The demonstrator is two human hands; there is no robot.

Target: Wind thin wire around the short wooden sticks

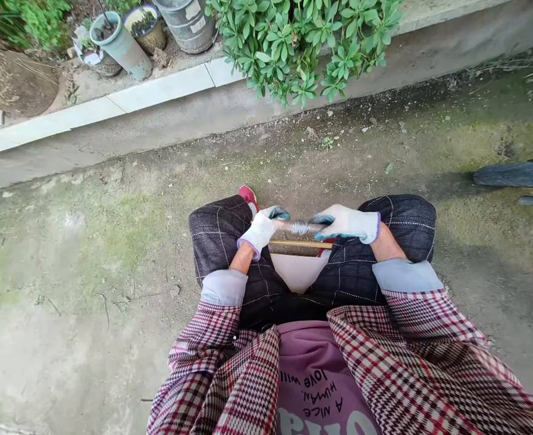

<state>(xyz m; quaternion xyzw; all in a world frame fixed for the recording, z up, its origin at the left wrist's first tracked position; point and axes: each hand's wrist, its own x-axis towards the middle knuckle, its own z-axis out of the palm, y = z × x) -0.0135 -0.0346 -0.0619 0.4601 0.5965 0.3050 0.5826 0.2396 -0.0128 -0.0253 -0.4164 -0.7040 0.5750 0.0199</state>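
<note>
Between my knees I hold a short brownish stick [284, 226] level, with silvery wire [300, 228] wound round its middle. My left hand [260, 229], in a white knitted glove with a purple cuff and blue-green palm, is closed round the stick's left part. My right hand [345, 222], gloved the same way, grips the right part with bent fingers. Both ends of the stick are hidden by the gloves. Just below it, a thin yellowish rod [300, 243] runs crosswise between my legs. Behind that shows a white surface [297, 272], perhaps a seat.
A low wall with a white tiled edge [162, 89] crosses ahead, carrying several plant pots [120, 45] and a leafy green bush [300, 45]. Dark wheel-like parts [515, 174] stand at the right. The ground [89, 254] is bare and partly mossy.
</note>
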